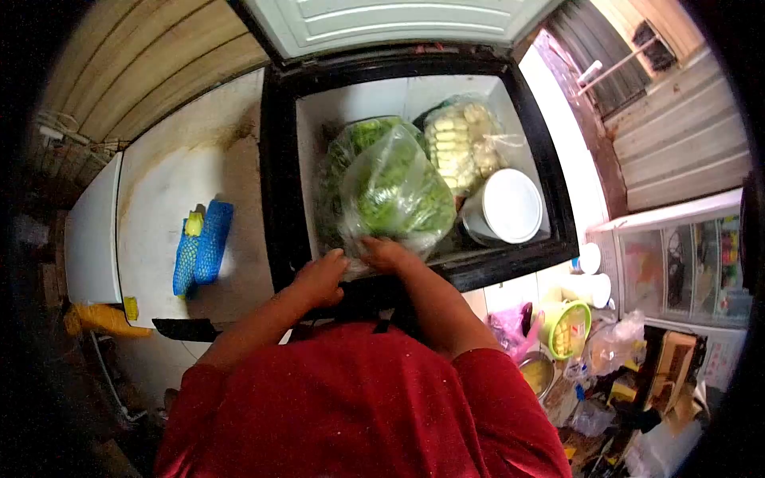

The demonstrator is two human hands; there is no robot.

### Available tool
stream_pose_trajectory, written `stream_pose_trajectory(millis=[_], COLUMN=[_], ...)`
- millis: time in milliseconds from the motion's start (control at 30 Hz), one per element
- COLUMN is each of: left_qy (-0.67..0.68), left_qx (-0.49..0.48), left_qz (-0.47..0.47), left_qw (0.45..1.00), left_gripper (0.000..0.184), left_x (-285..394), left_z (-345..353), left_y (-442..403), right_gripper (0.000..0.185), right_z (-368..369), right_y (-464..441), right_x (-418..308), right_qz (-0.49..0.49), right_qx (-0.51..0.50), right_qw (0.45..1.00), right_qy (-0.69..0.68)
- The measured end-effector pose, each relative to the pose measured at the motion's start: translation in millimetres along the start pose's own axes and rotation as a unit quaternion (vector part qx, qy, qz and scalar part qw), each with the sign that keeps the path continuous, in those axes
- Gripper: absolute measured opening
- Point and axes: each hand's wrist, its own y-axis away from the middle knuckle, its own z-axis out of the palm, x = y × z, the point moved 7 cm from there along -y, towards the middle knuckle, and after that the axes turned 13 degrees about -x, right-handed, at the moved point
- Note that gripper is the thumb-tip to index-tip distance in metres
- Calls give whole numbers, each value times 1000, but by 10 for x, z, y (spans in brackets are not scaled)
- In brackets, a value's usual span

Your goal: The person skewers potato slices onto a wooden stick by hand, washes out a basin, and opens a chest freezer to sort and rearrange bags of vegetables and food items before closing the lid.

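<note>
A clear plastic bag of green leaves (pixel 398 195) lies inside an open chest freezer (pixel 275 167), toward its left side. My left hand (pixel 323 277) is closed at the near edge of the bag, by the black rim. Close beside it, my right hand (pixel 382 253) is closed on the bag's lower end, its fingers partly hidden by the plastic. More bagged greens (pixel 373 131) lie behind and to the left. A bag of pale, corn-like pieces (pixel 450 147) sits at the back right, with a white-lidded tub (pixel 512 205) in front of it.
The raised white lid (pixel 398 20) stands beyond the freezer. Blue netting (pixel 211 243) lies on the white surface at left. At lower right are a green bucket (pixel 586 319), a pink bag (pixel 510 331) and a metal bowl (pixel 540 374). A glass-fronted cabinet (pixel 677 267) stands far right.
</note>
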Motion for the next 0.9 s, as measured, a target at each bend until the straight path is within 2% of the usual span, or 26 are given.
stream_pose_trajectory(millis=[33, 67, 100, 133, 200, 267, 333, 400, 433, 467, 500, 567, 633, 667, 700, 733, 767, 800, 833, 867, 900], left_qy=[3, 72, 139, 142, 169, 179, 139, 202, 245, 287, 242, 197, 216, 220, 213, 207, 331, 442, 435, 429, 361], left_qx=[8, 20, 32, 43, 123, 174, 316, 299, 322, 341, 382, 435, 464, 472, 505, 533, 564, 599, 605, 610, 618], left_qz=[-4, 21, 46, 44, 106, 105, 158, 16, 11, 8, -15, -39, -77, -83, -143, -205, -170, -130, -142, -155, -219], left_qw=[1000, 997, 989, 988, 972, 963, 925, 932, 915, 895, 892, 878, 856, 849, 824, 795, 737, 655, 652, 648, 663], left_gripper=[38, 40, 43, 43, 39, 34, 25, 22, 23, 23, 23, 24, 15, 15, 10, 6, 6, 6, 9, 13, 18], left_x=[-4, -12, -37, -100, -192, -316, -545, -637, -698, -772, -802, -723, -586, -621, -797, -1015, -1191, -1227, -1156, -955, -817], left_z=[-55, -122, -162, -139, -120, -73, 113, 60, 63, 108, 162, 7, -227, -151, 39, 329, 557, 554, 480, 163, 19], left_y=[167, 338, 495, 634, 972, 1285, 1516, 1804, 1929, 1998, 2071, 2227, 2462, 2458, 2495, 2517, 2510, 2573, 2676, 2847, 2989], right_gripper=[63, 65, 65, 66, 68, 68, 64, 57, 55, 53, 51, 48, 50, 50, 51, 51, 52, 51, 51, 52, 54], right_z=[90, 153, 169, 200, 235, 199, -81, -308, -616, -1046, -1428, -2250, -3067, -3400, -3714, -3991, -4259, -4513, -4807, -5051, -5426], right_y=[-104, -180, -254, -309, -283, -164, 211, 345, 528, 843, 1132, 1611, 2282, 2541, 2788, 3004, 3183, 3300, 3394, 3441, 3429], right_x=[198, 371, 444, 484, 417, 347, -122, -130, -345, -684, -979, -1404, -2047, -2260, -2513, -2747, -2993, -3154, -3280, -3388, -3397], right_qz=[56, 113, 110, 90, 70, 70, 54, 37, 78, 61, 40, -66, -135, -115, -158, -156, -183, -189, -178, -189, -139], right_qx=[-25, -46, -44, -39, -35, -26, -72, 16, -22, 48, 114, 323, 481, 540, 590, 642, 659, 685, 706, 701, 702], right_qw=[998, 991, 992, 995, 997, 997, 993, 989, 988, 988, 983, 924, 816, 776, 720, 654, 603, 549, 509, 504, 535], right_qy=[-24, -47, -36, -18, 13, -15, 72, 140, 129, 136, 141, 196, 289, 304, 329, 367, 411, 440, 458, 468, 449])
